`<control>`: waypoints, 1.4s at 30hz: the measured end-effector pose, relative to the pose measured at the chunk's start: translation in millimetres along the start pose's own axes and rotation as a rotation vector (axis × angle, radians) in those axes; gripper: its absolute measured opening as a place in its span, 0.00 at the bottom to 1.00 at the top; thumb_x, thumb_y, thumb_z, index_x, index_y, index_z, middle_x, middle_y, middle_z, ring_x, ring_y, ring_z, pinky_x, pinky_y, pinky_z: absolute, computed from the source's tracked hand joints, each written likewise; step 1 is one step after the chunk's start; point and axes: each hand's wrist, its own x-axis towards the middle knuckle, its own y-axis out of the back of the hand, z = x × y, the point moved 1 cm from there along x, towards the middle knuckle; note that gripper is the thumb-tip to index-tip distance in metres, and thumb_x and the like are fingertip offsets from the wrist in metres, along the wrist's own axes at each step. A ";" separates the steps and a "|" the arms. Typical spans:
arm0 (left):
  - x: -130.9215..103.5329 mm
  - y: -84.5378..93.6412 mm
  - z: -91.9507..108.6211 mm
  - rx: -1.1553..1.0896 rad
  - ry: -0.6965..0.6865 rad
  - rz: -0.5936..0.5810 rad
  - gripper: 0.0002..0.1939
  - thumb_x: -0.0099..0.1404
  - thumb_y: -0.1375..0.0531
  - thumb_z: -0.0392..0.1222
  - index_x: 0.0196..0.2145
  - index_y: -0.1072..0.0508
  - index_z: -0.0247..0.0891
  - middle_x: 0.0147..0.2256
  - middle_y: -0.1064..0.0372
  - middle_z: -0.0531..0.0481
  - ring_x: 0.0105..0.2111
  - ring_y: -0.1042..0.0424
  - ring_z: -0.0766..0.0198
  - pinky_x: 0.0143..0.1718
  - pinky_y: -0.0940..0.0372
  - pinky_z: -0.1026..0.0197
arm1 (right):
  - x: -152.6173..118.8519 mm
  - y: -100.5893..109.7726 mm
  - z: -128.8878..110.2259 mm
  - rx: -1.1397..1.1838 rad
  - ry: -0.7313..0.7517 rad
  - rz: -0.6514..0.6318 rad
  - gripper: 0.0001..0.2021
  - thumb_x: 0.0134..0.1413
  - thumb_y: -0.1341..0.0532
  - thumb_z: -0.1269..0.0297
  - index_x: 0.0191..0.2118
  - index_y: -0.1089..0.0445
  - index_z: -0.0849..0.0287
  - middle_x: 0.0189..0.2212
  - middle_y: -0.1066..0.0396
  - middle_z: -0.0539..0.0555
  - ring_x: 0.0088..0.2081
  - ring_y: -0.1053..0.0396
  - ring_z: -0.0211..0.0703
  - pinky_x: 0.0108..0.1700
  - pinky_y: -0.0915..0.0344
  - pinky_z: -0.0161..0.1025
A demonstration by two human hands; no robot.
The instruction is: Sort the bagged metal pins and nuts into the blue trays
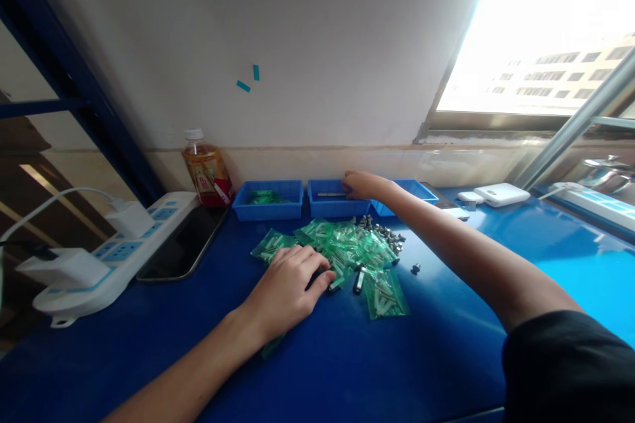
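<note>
"Two hands are busy here, so which step is it?"

"A fetching or sorting one, I'd judge. The right hand (356, 184) reaches into the middle blue tray (337, 209), fingers bent down by the end of a slim metal piece (330, 195) lying inside. Whether they have pinched it, I can't tell."

"And the left hand (292, 284)?"

"Palm down, fingers curled over the near left edge of the heap of green bags (347, 238). It may be steadying them, but I can't see whether it grips one (the knuckles hide that)."

"What does the next move call for?"

"If the piece is wanted, a sure pinch and a lift clear of the tray wall, in my view, with the forearm kept off the heap."

"What stands in the way?"

"Mostly that heap, spread in front of the trays. Small dark metal parts (391, 234) lie along its far right side, and one loose part (415, 269) sits apart, near the forearm. The arm also hides some of the right blue tray (421, 192)."

"Anything else around?"

"A left blue tray (268, 213) with green stuff inside, a bottle (206, 172) just beside it, then a phone (183, 244) and a white power strip (119, 252), all apart from both hands"
</note>
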 end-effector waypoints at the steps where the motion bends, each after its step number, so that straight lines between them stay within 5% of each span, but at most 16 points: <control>1: 0.1 -0.2 0.1 0.001 -0.001 -0.001 0.10 0.70 0.47 0.45 0.37 0.28 0.41 0.37 0.27 0.49 0.40 0.31 0.56 0.45 0.41 0.52 | 0.1 0.4 -0.1 -0.006 0.001 -0.005 0.11 0.50 0.36 0.67 0.41 0.28 0.62 0.45 0.31 0.61 0.44 0.30 0.49 0.38 0.37 0.35; 33: -1.3 2.1 -0.3 0.036 -0.001 -0.047 0.08 0.69 0.45 0.43 0.41 0.29 0.40 0.40 0.28 0.48 0.43 0.31 0.55 0.47 0.42 0.50 | -4.6 1.0 5.5 -0.008 0.067 0.047 0.13 0.51 0.38 0.69 0.45 0.25 0.62 0.49 0.31 0.61 0.46 0.30 0.48 0.47 0.38 0.35; 42: -1.1 1.7 -2.3 0.039 0.010 -0.064 0.08 0.69 0.46 0.44 0.41 0.29 0.41 0.41 0.28 0.48 0.43 0.31 0.55 0.48 0.43 0.51 | -2.4 -0.2 4.5 -0.028 0.063 0.002 0.11 0.50 0.38 0.69 0.40 0.23 0.62 0.46 0.29 0.61 0.44 0.30 0.47 0.42 0.37 0.33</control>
